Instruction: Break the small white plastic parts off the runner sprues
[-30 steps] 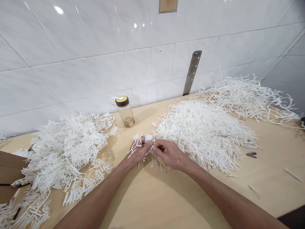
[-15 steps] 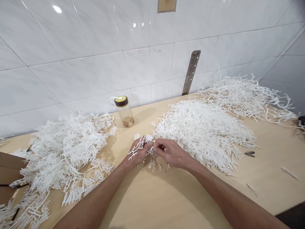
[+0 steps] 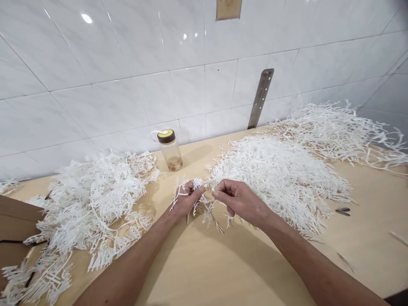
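Note:
My left hand (image 3: 185, 202) is closed around white branching plastic sprigs (image 3: 197, 183), which stick out above the thumb and past the wrist side. To its right, a small gap away, my right hand (image 3: 237, 197) has thumb and index finger pinched together. Whatever lies in that pinch is too small to make out. Below and between the hands, a few loose sprigs (image 3: 208, 208) lie near the tabletop. Just behind my right hand spreads a dense pile of short white sprigs (image 3: 274, 174).
Another heap of white branched pieces (image 3: 102, 187) covers the left side, beside a cardboard box (image 3: 19, 221). A lidded bottle (image 3: 172, 155) stands near the tiled wall, where a metal strip (image 3: 261, 97) leans. Longer strands (image 3: 338, 131) lie back right; small dark snips (image 3: 343, 211) rest on the table (image 3: 242, 272).
My right hand has drawn slightly right, away from my left hand, widening the gap between them. The sprigs in my left hand have shifted. The view has turned a little left.

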Action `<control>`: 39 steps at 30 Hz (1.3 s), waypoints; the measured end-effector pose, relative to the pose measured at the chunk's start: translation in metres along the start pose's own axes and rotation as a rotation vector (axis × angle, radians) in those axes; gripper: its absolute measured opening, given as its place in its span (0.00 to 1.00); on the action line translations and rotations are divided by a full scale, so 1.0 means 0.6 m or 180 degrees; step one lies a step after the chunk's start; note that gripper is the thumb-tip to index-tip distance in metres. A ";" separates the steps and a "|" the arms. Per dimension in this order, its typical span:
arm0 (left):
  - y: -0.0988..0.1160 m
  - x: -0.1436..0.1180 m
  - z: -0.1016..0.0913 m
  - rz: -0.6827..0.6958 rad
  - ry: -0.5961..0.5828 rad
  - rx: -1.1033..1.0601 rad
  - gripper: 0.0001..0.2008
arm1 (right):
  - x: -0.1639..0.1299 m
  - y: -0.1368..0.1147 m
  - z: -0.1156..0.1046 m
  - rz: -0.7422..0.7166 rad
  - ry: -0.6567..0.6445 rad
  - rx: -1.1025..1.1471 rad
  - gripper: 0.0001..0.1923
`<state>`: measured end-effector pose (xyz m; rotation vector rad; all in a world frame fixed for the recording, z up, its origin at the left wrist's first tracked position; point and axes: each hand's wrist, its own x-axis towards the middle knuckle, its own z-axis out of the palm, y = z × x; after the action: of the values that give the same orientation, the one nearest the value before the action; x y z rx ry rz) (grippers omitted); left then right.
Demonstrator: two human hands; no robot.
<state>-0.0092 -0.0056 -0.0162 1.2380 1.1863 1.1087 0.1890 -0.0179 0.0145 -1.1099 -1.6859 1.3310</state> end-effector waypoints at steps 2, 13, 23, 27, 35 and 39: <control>-0.004 0.003 0.000 -0.0094 -0.0112 -0.0163 0.22 | 0.008 0.010 0.002 0.0080 0.0463 -0.0248 0.13; -0.005 0.003 0.002 -0.0122 -0.0052 -0.0405 0.23 | 0.014 0.028 0.022 0.0267 0.0674 -0.0779 0.14; -0.018 0.005 0.006 0.0080 -0.0013 -0.0221 0.22 | 0.014 0.032 0.049 0.0066 0.0439 -0.0730 0.10; -0.014 0.003 0.009 0.0022 0.0024 -0.0186 0.22 | 0.015 0.034 0.050 0.0177 0.0540 -0.0780 0.09; -0.012 0.002 0.010 -0.0127 0.0171 -0.0035 0.22 | 0.016 0.036 0.057 0.0041 0.0710 -0.1078 0.07; -0.012 0.002 0.010 -0.0105 0.0261 0.0020 0.23 | 0.015 0.032 0.059 -0.0114 0.0665 -0.1189 0.08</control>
<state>-0.0031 -0.0049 -0.0235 1.1833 1.2683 1.1412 0.1574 -0.0207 -0.0119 -1.3690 -1.8282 0.8612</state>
